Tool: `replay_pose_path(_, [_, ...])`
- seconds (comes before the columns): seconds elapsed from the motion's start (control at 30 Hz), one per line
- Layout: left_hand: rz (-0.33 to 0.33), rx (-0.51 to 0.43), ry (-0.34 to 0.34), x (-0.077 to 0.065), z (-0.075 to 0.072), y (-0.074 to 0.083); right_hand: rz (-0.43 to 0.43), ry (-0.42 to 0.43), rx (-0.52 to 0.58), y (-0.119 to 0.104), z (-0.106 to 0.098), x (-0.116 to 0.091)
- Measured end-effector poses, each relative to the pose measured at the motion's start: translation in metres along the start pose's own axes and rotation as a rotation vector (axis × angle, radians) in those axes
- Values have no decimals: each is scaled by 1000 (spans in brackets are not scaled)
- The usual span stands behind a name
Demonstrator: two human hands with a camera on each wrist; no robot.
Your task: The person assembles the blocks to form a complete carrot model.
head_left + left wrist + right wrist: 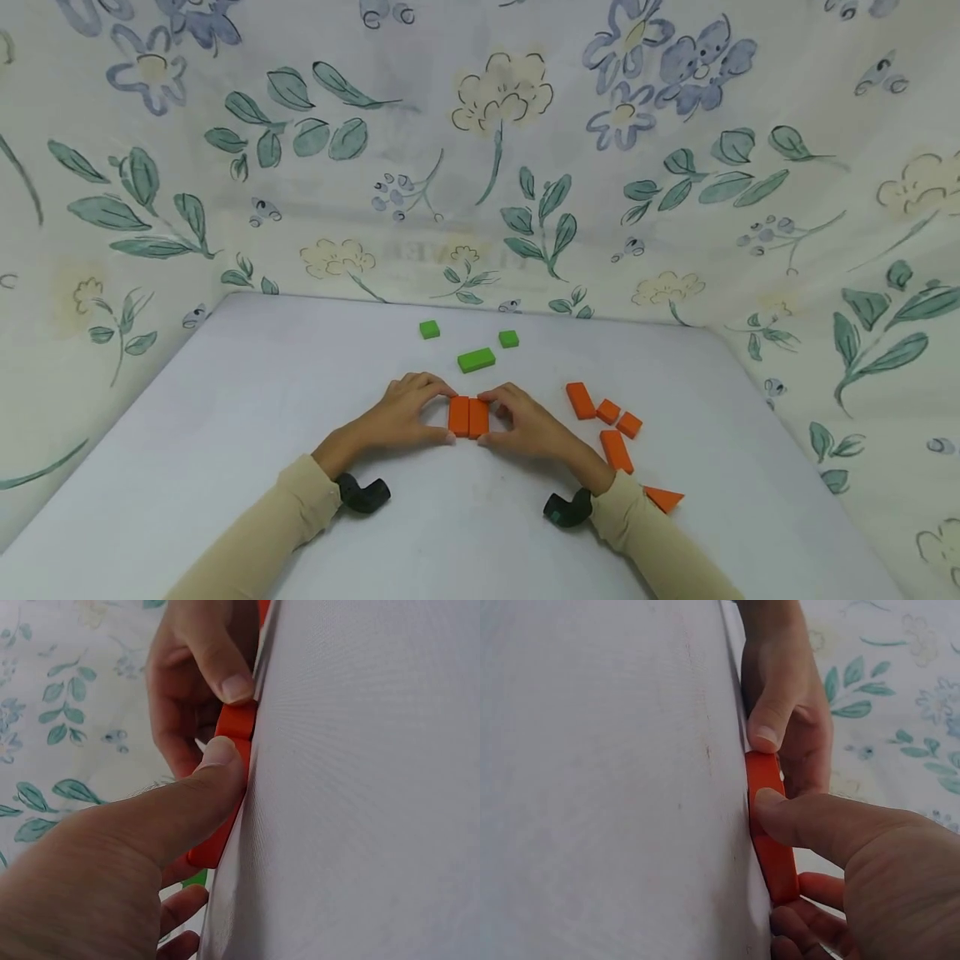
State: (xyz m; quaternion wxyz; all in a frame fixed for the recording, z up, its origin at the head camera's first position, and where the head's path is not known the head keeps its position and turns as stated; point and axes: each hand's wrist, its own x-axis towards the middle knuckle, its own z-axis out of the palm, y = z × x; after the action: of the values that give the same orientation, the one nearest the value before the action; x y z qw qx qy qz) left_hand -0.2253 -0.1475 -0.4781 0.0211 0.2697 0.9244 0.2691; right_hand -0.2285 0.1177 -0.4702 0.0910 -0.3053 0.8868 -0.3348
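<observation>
The left hand (401, 414) pinches an orange rectangular block (459, 417), the right hand (528, 425) a second orange block (478, 418) beside it; a green rectangular block (476, 361) lies nearer the desk's far edge (337, 307).

Left orange block (459, 417), right orange block (478, 418): oblong, flat on white table (480, 533), parallel, long sides meeting.

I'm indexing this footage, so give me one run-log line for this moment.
left hand: pinches left orange block | right hand: pinches right orange block | blocks: side by side
</observation>
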Motion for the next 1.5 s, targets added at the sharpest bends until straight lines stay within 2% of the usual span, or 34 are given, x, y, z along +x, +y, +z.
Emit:
replay_pose_path(0.23, [-29, -14, 1, -5, -5, 0, -15, -23, 30, -1, 1, 4])
replay_pose_path(0.63, [-28, -6, 10, -7, -7, 0, -8, -25, 40, -1, 2, 6])
replay_pose_path(1.13, [11, -9, 8, -1, -4, 1, 25, -15, 44, 1, -1, 0])
replay_pose_path(1.5, [4, -9, 12, 0, -2, 4, 42, -8, 51, 2, -1, -1])
